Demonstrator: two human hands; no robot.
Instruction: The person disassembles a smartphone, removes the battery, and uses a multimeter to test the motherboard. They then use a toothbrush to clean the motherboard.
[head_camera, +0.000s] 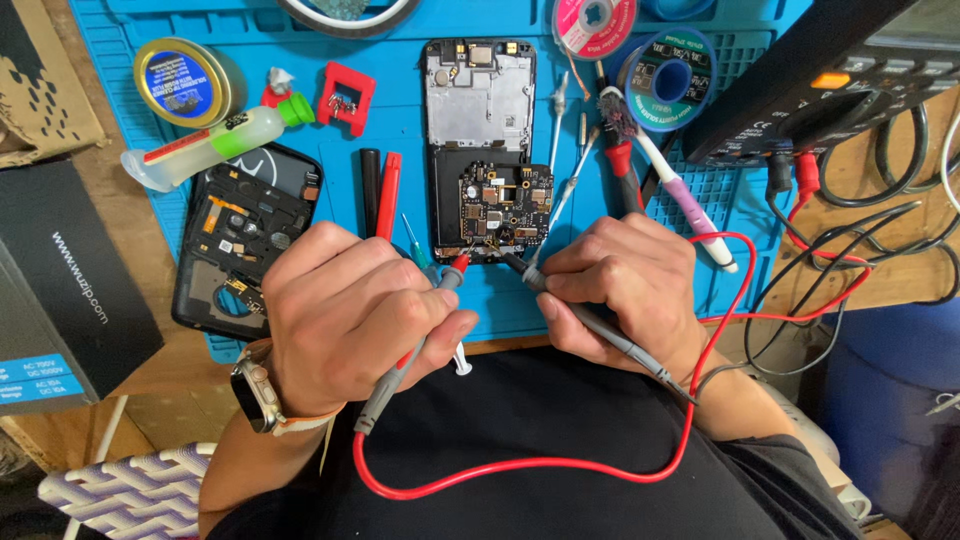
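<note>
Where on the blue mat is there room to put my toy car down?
Bare mat shows between the red clip and the opened phone, and at the near-right edge. Around both hands and the solder spools it is crowded.

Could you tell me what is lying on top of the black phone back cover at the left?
A clear glue bottle with a green cap lies across the back cover's top edge; the left hand hides its lower right corner.

Wooden bench (150, 372), blue work mat (400, 120), woven chair seat (130, 490)
</note>
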